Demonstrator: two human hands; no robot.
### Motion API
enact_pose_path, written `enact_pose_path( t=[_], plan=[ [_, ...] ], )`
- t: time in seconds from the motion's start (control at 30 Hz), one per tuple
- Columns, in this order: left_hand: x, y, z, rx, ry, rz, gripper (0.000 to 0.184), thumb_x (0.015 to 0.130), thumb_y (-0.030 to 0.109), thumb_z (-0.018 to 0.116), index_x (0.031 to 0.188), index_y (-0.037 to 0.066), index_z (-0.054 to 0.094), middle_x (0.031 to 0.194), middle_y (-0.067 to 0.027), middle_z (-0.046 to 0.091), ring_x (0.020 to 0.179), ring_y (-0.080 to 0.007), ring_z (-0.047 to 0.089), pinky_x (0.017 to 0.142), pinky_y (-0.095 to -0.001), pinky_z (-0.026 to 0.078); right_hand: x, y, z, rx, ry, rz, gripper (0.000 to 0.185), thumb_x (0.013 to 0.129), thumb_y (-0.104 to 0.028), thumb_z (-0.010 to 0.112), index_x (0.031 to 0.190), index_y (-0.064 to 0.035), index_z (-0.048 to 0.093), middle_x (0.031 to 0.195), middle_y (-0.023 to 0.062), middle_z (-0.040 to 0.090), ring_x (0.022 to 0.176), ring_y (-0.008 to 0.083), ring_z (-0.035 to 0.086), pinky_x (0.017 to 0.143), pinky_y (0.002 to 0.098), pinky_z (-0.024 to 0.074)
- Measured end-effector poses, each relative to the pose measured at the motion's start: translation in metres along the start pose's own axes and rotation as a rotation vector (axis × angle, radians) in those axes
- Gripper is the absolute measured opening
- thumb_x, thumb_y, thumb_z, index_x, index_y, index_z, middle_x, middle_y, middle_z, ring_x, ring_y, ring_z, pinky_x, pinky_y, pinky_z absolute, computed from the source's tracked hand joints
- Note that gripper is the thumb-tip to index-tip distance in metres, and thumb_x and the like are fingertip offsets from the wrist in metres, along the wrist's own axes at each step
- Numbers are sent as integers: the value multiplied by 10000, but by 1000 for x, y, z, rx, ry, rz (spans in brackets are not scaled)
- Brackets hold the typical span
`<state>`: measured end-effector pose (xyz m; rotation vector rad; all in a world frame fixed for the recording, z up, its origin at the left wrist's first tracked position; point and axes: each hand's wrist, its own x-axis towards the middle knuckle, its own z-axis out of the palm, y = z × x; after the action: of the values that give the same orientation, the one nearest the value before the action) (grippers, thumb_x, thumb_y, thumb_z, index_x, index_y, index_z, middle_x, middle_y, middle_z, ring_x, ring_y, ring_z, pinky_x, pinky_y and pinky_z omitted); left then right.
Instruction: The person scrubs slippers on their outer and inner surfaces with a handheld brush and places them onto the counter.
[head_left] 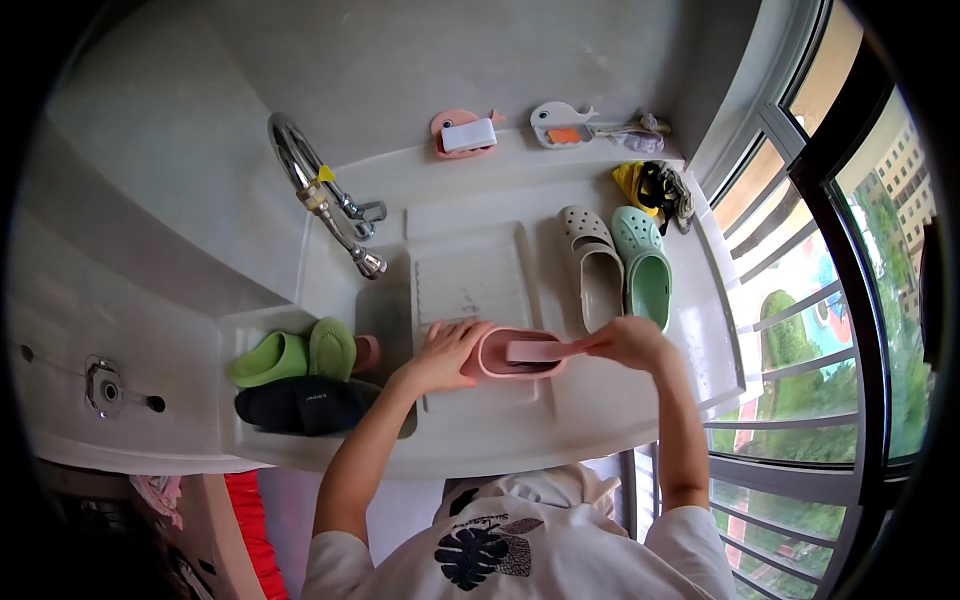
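A pink slipper [484, 367] lies sideways over the ridged washboard part of the white sink [470, 270]. My left hand [447, 352] grips its left end, thumb and fingers around it. In my right hand [635, 345] is the handle of a pink brush [538, 351], whose head sits inside the slipper's opening. The bristles are mostly hidden below the brush head. Just beyond my right hand stand a beige clog [598, 275] and a mint green clog [648, 270], side by side on the counter.
Green slippers [272, 358] and a black slipper [305, 404] lie at the left, with a pink piece partly hidden beside them. A chrome faucet [320, 200] reaches over the basin. Whale-shaped soap holders [455, 148] stand on the back ledge. Barred windows [800, 300] line the right.
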<state>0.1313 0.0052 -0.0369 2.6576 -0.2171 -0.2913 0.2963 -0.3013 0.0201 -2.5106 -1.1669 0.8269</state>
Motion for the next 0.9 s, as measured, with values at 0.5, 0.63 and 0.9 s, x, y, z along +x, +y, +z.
enact_pose_path(
  t=[0.5, 0.63, 0.9],
  plan=[
    [5, 22, 8, -10, 182, -82, 915, 589, 300, 856, 1405, 212, 450, 1375, -79, 506, 1331, -290, 443, 1114, -504, 266, -14, -31, 34, 7, 311, -63, 267, 879, -209, 667, 1108, -316, 751, 888, 71, 727, 754, 296, 684, 689, 387, 545],
    [4, 17, 12, -22, 202, -60, 957, 570, 303, 876, 1416, 239, 434, 1364, -79, 506, 1322, -302, 452, 1115, -583, 260, 16, -67, 80, -45, 448, -262, 310, 866, -217, 672, 1135, -358, 732, 796, 109, 688, 726, 329, 666, 674, 421, 540],
    [8, 19, 12, -25, 199, -93, 917, 572, 317, 872, 1388, 238, 463, 1366, -72, 522, 1329, -285, 451, 1112, -564, 257, -1, -24, 50, -136, 461, -81, 308, 850, -182, 683, 1100, -351, 749, 768, 82, 707, 710, 269, 690, 630, 403, 545]
  ],
)
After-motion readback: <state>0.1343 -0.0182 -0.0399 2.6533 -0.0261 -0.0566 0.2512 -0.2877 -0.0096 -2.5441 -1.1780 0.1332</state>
